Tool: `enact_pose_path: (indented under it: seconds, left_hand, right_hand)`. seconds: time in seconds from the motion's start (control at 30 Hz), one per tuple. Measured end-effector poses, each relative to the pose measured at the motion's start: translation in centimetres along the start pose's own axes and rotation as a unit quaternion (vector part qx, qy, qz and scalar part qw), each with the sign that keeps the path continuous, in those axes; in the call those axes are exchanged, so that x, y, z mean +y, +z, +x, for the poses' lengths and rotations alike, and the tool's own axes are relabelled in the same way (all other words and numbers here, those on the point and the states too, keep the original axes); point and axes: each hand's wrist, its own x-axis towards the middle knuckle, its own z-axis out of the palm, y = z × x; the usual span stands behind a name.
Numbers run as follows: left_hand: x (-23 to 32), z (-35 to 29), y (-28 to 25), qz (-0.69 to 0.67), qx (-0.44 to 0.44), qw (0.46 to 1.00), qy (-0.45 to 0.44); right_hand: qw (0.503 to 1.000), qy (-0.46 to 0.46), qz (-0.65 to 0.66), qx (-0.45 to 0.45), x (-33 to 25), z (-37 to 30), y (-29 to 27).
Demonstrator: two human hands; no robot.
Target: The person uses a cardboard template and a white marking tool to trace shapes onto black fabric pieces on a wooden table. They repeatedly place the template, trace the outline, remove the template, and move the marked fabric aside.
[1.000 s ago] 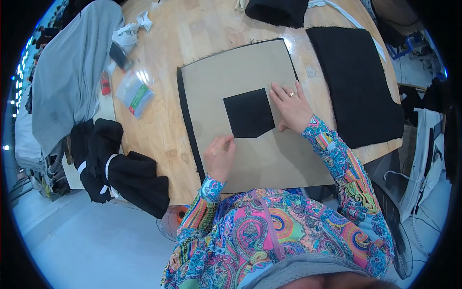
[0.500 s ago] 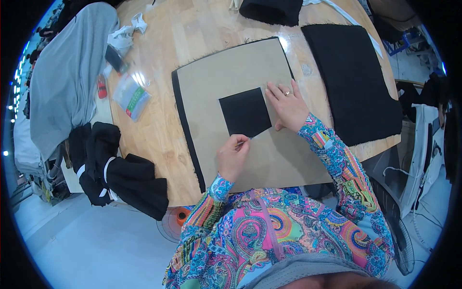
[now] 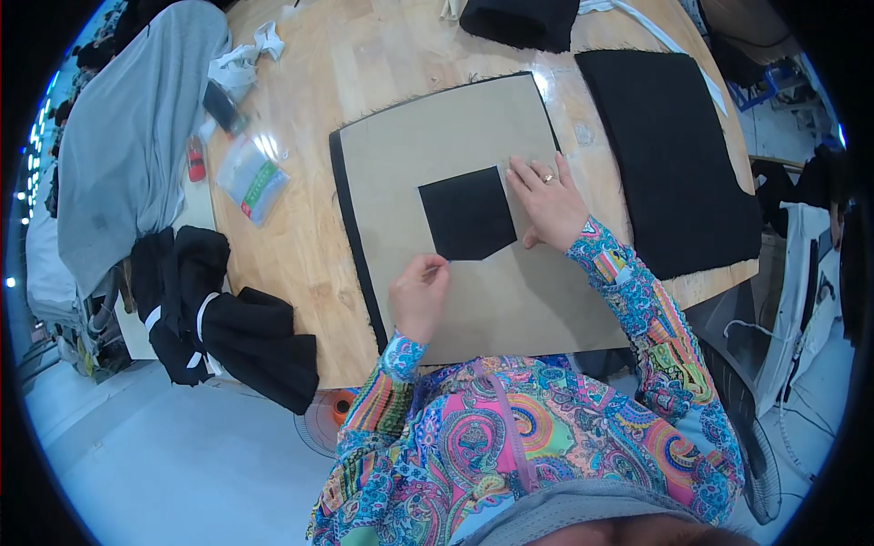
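Observation:
A tan board or pattern sheet (image 3: 401, 136) lies on a larger piece of black fabric (image 3: 357, 246), whose frayed edges show at the left and top. Within the tan sheet is a black pocket-shaped area (image 3: 469, 214) with a pointed lower edge; whether it is a cut-out or a piece on top, I cannot tell. My left hand (image 3: 420, 296) pinches a slim pen-like tool (image 3: 437, 267) at that shape's lower left corner. Fingers spread, my right hand (image 3: 551, 207) presses flat on the sheet just right of the shape.
Another black fabric panel (image 3: 674, 164) lies at the right, and folded black cloth (image 3: 519, 25) at the far edge. Left are a clear plastic packet (image 3: 250, 182), a red object (image 3: 196, 159), a grey cloth (image 3: 137, 136) and tied black bundles (image 3: 250, 332). A fan (image 3: 319, 423) stands below.
My left hand has moved left with the pen-like tool, from the shape's lower point to its lower left corner. My right hand stays in place on the sheet.

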Motion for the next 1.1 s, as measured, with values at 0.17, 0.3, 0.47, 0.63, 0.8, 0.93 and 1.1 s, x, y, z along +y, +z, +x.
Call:
enact_pose_path:
  seconds: [0.17, 0.3, 0.47, 0.63, 0.8, 0.93, 1.1]
  left_hand:
    - [-1.0, 0.4, -1.0, -0.013, 0.030, 0.999, 0.005]
    - [-0.9, 0.4, -0.9, -0.005, 0.048, 0.998, 0.035]
    - [-0.1, -0.1, -0.4, -0.064, 0.022, 0.998, 0.015]
    - [1.8, -0.5, 4.1, -0.089, -0.039, 0.987, 0.125]
    - [2.5, 0.3, 6.3, -0.060, -0.049, 0.984, 0.163]
    - [2.0, 0.5, 6.6, -0.041, -0.049, 0.979, 0.193]
    - [2.0, 0.5, 6.7, -0.029, -0.058, 0.982, 0.176]
  right_hand:
    - [1.000, -0.002, -0.003, 0.005, 0.0, 0.0, 0.1]
    - [1.000, -0.003, -0.005, 0.008, 0.0, 0.1, 0.3]
    - [1.000, -0.003, -0.002, 0.007, 0.1, -0.1, 0.2]
    - [1.000, 0.005, 0.001, -0.007, -0.1, 0.1, 0.0]
    - [1.000, -0.006, 0.002, 0.009, -0.1, 0.1, 0.1]
    - [1.000, 0.002, 0.004, 0.005, -0.2, 0.1, 0.1]
    - [1.000, 0.001, 0.002, 0.004, -0.2, 0.0, 0.1]
